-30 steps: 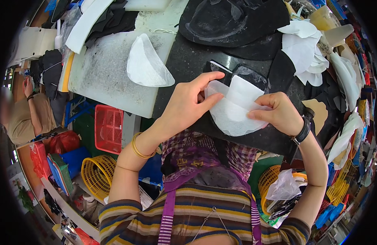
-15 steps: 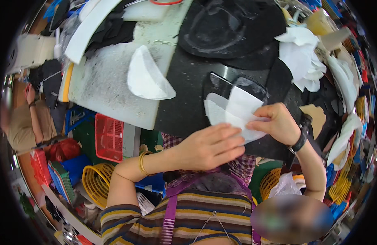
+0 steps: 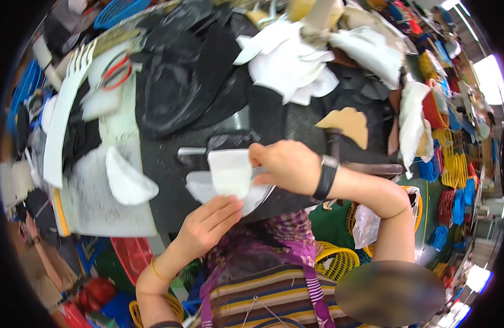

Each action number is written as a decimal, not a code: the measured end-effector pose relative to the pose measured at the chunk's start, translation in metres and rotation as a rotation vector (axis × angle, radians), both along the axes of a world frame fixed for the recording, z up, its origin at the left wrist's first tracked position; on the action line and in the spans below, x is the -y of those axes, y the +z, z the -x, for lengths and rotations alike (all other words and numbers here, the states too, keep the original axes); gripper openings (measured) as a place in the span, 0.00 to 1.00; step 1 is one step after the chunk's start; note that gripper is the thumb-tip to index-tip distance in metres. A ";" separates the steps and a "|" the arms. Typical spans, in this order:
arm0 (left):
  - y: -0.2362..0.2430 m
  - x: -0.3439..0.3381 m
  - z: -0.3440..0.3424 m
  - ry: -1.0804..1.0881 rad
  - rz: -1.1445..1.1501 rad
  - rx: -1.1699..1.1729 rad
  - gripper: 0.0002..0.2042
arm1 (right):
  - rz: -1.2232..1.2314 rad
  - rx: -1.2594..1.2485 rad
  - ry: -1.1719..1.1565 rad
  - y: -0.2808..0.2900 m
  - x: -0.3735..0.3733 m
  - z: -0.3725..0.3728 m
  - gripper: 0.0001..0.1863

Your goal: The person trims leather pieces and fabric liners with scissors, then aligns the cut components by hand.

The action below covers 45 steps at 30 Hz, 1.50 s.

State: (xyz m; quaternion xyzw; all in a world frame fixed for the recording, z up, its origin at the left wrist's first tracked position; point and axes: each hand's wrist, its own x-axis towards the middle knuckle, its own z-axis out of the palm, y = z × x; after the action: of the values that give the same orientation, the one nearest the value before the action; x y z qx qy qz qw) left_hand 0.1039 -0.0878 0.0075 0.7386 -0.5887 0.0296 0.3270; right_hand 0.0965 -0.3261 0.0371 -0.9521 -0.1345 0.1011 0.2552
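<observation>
A: Where is the white piece (image 3: 229, 167)?
B: On the counter (image 3: 170, 216), between the two hands. It sits on top of a thin pale sheet (image 3: 198, 187) that pokes out on both sides.
A: Which way is it from each hand?
B: It goes up and away from the fingers of the left hand (image 3: 212, 225). From the right hand (image 3: 284, 165), it is just to the left.
A: Which way does it run?
B: The part I see looks a bit longer going away from the person's body. The left fingers hide its near end.
A: Which hand is nearer?
B: I can't pick one. The left fingers rest on the near end, and the right fingertips are right at the far right edge.
A: Are the hands gripping?
B: The left fingers lie straight and close together, but the thumb is hidden, so I can't tell. The right finger and thumb show a gap, but I can't tell if the other fingers pinch the edge.
A: Count for me!
B: Two hands, one white piece, and what looks like one thin sheet. One moon-shaped piece (image 3: 129, 179) on the pale board (image 3: 110, 218), one pair of scissors (image 3: 116, 74), one wavy tan piece (image 3: 347, 126). The white heap (image 3: 293, 63) is too mixed up to count.
</observation>
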 end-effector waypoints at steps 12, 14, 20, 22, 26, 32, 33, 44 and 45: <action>0.022 0.022 -0.003 0.135 0.146 -0.105 0.10 | 0.251 0.771 -0.891 0.057 0.189 -0.007 0.10; 0.034 0.033 -0.002 0.198 0.250 -0.320 0.08 | 0.140 0.965 -0.669 0.066 0.152 -0.007 0.05; 0.060 0.077 -0.017 0.074 0.276 -1.114 0.05 | 0.258 0.891 -0.371 0.078 0.087 0.007 0.11; 0.063 0.097 -0.025 -0.106 0.392 -1.820 0.11 | 0.417 0.724 0.079 0.084 0.049 0.027 0.11; 0.054 0.087 -0.014 -0.020 0.505 -1.624 0.14 | 0.390 0.979 0.453 0.090 0.015 0.027 0.09; 0.067 0.044 -0.006 0.155 0.428 -1.489 0.13 | 0.389 0.992 0.538 0.091 -0.006 0.026 0.09; 0.066 0.041 -0.004 0.143 0.478 -1.509 0.13 | 0.386 0.998 0.542 0.093 -0.009 0.025 0.09; 0.069 0.039 -0.009 0.400 0.744 -0.833 0.11 | -0.611 0.028 -0.163 0.102 -0.042 0.005 0.08; 0.069 0.039 -0.009 0.414 0.767 -0.817 0.11 | -0.658 -0.031 -0.171 0.101 -0.040 0.000 0.08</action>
State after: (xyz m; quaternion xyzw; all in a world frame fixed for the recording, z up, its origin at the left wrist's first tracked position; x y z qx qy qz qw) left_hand 0.1127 -0.1273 0.0761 0.6188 -0.2061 0.0166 0.7578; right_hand 0.0966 -0.2858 0.1378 -0.8249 -0.0757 0.0451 0.5583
